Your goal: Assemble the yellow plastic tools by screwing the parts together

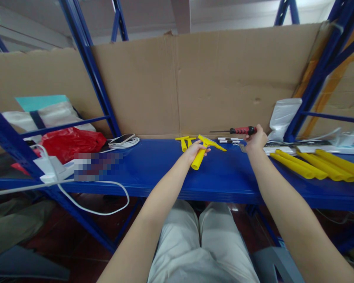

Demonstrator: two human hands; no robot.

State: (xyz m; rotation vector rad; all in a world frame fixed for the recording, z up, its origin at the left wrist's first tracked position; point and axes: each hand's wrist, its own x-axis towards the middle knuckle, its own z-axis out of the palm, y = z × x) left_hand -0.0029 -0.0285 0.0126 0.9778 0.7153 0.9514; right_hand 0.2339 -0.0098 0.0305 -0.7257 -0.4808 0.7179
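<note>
Screwdriver (242, 130) and yellow T-shaped piece (198, 158) are held apart in a seated person's two hands above a blue table (153, 169). The left hand (195, 150) has its grip wrapped around the piece near where handle meets head, the open end of the handle tilted toward the person. The right hand (257, 137) is clamped on the red-and-black handle, the thin shaft pointing left, roughly level and touching nothing. Two more yellow pieces (183, 144) lie behind the left hand, near the foot of a cardboard panel (224, 78); yellow tubes (301, 167) lie side by side at right, and a red bag (72, 143) rests well to the left. The step in hand appears to be readying tool and piece, with no contact made between them. Putting the tip to the piece would call for a steady left grip and a careful turn of the right wrist to aim the shaft.
</note>
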